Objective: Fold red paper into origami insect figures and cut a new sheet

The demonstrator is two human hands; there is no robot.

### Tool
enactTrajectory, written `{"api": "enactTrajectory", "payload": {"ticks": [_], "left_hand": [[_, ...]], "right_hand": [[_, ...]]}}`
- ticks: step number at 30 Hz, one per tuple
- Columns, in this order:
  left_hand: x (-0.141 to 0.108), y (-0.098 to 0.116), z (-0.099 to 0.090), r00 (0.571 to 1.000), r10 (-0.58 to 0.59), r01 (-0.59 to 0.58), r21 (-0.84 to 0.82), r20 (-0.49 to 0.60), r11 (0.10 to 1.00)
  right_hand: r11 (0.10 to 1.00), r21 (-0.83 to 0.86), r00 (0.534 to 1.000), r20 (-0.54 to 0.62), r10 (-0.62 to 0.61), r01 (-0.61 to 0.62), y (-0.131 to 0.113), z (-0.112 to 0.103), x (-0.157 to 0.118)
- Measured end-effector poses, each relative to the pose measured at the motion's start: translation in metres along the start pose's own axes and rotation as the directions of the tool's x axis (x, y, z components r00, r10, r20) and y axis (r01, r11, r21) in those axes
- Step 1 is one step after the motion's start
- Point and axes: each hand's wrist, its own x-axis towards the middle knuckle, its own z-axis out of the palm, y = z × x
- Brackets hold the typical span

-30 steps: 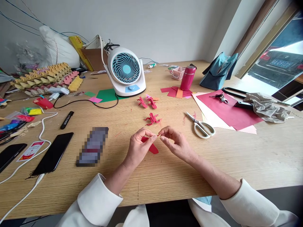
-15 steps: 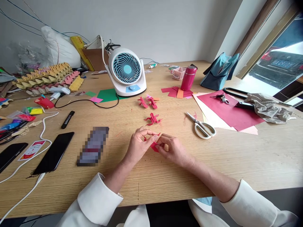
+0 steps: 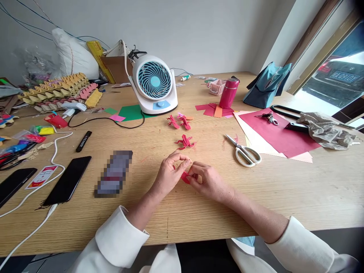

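Note:
Between my hands is a small piece of folded red paper (image 3: 185, 177), mostly covered by the fingers. My left hand (image 3: 170, 170) pinches it from the left with thumb and fingertips. From the right, my right hand (image 3: 209, 180) grips its near part between thumb and curled fingers. Just beyond the hands lies a red origami frog (image 3: 185, 141), its thin legs spread on the table. Farther back, two more red origami figures (image 3: 178, 122) sit side by side.
White-handled scissors (image 3: 247, 154) lie to the right, beside red and cream paper sheets (image 3: 281, 132). A fan (image 3: 156, 85) and a pink flask (image 3: 229, 93) stand at the back. Phones (image 3: 68, 180), a marker (image 3: 83, 141) and a white cable (image 3: 54, 151) lie on the left.
The left fingertips have closed in over the red paper, so less of it shows. Both hands stay in nearly the same place, while the camera view has shifted slightly.

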Motion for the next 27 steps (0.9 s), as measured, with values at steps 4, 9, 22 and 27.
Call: {"api": "enactTrajectory", "payload": {"ticks": [4,9,22,27], "left_hand": [[0.001,0.002,-0.007,0.997,-0.078,0.077,-0.153,-0.001,0.985],[0.003,-0.002,-0.003,0.982,-0.188,0.158,-0.407,-0.035,0.900],[-0.003,-0.003,0.014,0.941,-0.334,0.285,-0.672,0.060,0.684],[-0.005,-0.007,0.018,0.945,-0.325,0.266,-0.669,0.038,0.694]], "right_hand": [[0.984,0.155,0.992,-0.071,0.101,-0.089,0.000,-0.007,0.003],[0.937,0.325,0.969,-0.159,0.187,-0.127,0.006,-0.008,0.005],[0.937,0.348,0.957,-0.262,0.127,-0.029,0.013,-0.004,0.007],[0.838,0.540,0.957,-0.197,0.213,-0.075,0.016,-0.002,0.009]]}}
